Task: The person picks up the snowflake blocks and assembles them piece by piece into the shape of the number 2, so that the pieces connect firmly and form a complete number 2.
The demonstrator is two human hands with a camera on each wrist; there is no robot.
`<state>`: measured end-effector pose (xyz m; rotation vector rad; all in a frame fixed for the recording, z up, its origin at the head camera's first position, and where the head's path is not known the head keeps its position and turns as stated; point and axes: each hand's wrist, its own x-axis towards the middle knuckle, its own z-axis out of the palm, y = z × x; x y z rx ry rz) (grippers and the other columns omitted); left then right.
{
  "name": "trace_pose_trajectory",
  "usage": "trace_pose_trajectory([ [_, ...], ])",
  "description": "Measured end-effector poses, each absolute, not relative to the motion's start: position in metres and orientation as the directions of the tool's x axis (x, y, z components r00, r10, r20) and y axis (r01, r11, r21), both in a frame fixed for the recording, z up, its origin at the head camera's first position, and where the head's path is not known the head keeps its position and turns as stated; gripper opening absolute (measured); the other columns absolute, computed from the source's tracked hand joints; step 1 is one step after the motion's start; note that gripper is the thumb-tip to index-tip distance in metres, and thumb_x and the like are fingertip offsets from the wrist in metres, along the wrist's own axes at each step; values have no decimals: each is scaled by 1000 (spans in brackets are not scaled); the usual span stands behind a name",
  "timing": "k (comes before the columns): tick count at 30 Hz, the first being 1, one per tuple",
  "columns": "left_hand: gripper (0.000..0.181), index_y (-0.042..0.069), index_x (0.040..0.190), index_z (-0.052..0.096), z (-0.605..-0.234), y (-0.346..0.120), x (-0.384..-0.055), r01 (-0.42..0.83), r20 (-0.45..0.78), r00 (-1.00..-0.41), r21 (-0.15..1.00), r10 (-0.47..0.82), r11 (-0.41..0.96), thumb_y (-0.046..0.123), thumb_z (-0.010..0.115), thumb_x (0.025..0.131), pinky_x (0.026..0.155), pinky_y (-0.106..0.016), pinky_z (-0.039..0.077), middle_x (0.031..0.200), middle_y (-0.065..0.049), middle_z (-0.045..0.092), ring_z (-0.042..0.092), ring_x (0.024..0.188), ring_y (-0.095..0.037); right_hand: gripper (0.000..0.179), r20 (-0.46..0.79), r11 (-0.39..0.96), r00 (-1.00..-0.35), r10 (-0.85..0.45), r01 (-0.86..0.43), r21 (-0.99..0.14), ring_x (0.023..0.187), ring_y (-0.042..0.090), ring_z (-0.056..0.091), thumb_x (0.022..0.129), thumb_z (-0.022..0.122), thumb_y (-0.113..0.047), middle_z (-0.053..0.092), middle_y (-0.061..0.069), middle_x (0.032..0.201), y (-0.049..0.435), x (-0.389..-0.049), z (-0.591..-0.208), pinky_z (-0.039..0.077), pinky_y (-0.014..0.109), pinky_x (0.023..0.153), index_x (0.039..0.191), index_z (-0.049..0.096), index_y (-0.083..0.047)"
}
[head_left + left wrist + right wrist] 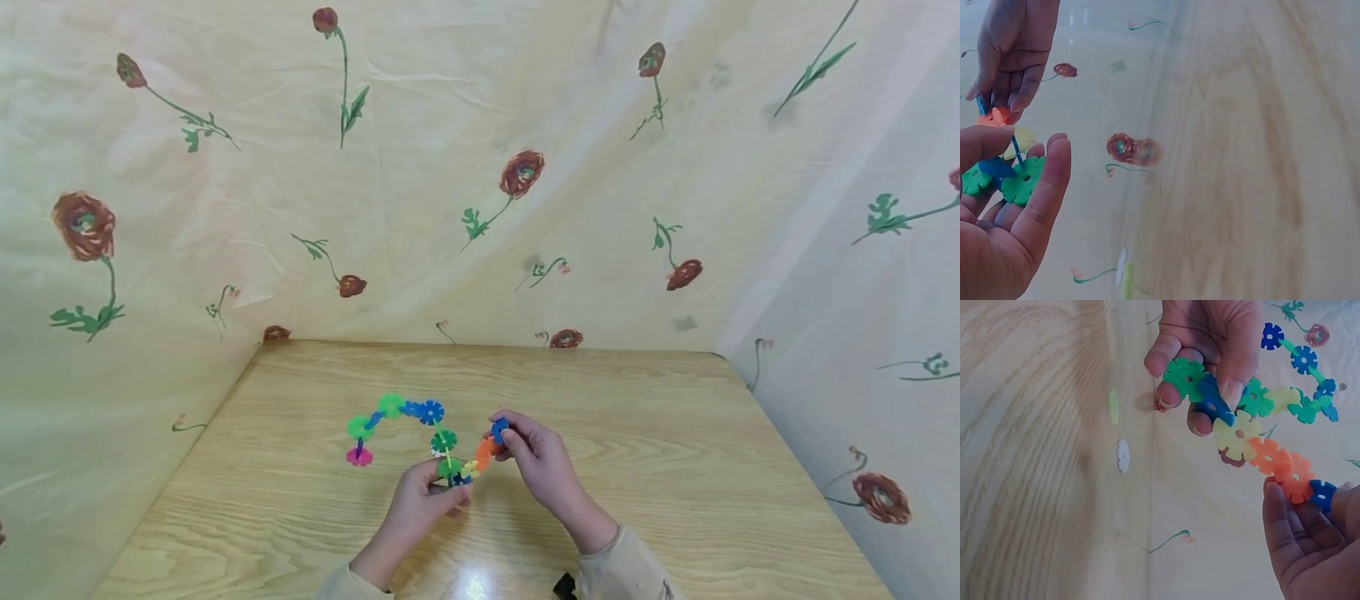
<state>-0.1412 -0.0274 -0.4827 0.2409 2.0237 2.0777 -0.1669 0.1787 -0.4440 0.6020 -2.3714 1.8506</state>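
Note:
A curved chain of slotted, flower-shaped plastic discs (391,406), mostly green and blue with a pink one at its far end, is held above the table. My left hand (423,500) grips the chain around a blue disc (1213,400) and a green disc (1186,379). From there a yellow disc (1235,435) and two orange discs (1297,477) lead toward my right hand (546,471). That hand pinches the blue disc (499,430) at this end, which joins the orange ones. Fingers partly cover both held spots.
A wooden table (637,417) lies beneath the hands, with flower-printed cloth (420,208) hanging behind and beside it. One white disc (1123,456) and one yellow-green disc (1114,405) are loose, apart from the chain. A small black object (565,586) shows by the right sleeve.

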Motion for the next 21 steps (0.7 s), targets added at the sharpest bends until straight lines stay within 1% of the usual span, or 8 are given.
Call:
trace_pose_trajectory([
  [4, 26, -7, 109, 63, -482, -27, -141, -51, -45, -959, 999, 280, -14, 6, 70, 88, 69, -37, 59, 98, -27, 66, 70, 82, -29, 23, 295, 257, -923, -245, -355, -899, 82, 16, 68, 102, 49, -10, 70, 5, 101, 177, -166, -442, 58, 29, 73, 120, 63, -7],
  [7, 25, -8, 109, 63, -483, -27, -140, -47, -41, -958, 999, 282, -12, 6, 70, 88, 69, -36, 59, 97, -28, 66, 70, 82, -28, 21, 300, 289, -923, -242, -363, -886, 80, 17, 68, 101, 50, -10, 70, 4, 98, 176, -166, -440, 58, 28, 71, 118, 63, -7],
  [11, 24, -9, 108, 63, -484, -27, -140, -40, -34, -958, 999, 285, -15, 5, 69, 88, 68, -36, 59, 97, -28, 66, 70, 81, -28, 21, 297, 326, -920, -256, -371, -869, 79, 21, 69, 101, 50, -9, 69, 3, 93, 175, -165, -437, 58, 30, 71, 118, 64, -8],
  [15, 23, -10, 108, 62, -485, -28, -140, -42, -34, -957, 999, 287, -21, 2, 68, 89, 68, -37, 59, 97, -28, 66, 70, 80, -27, 22, 284, 352, -915, -286, -376, -857, 81, 24, 69, 101, 50, -8, 68, 2, 90, 175, -165, -434, 58, 33, 73, 119, 63, -9],
  [18, 24, -9, 108, 62, -485, -28, -141, -51, -42, -957, 998, 287, -21, 3, 68, 89, 69, -38, 59, 98, -28, 66, 70, 81, -27, 22, 279, 348, -914, -294, -375, -859, 82, 24, 69, 101, 50, -8, 69, 3, 93, 176, -165, -434, 58, 31, 74, 120, 63, -8],
  [21, 26, -8, 111, 62, -484, -28, -142, -57, -47, -956, 998, 289, -28, 5, 69, 89, 71, -39, 59, 98, -25, 67, 70, 82, -27, 25, 274, 305, -916, -293, -361, -881, 84, 22, 69, 102, 49, -12, 69, 5, 100, 178, -166, -436, 58, 29, 74, 123, 61, -6],
])
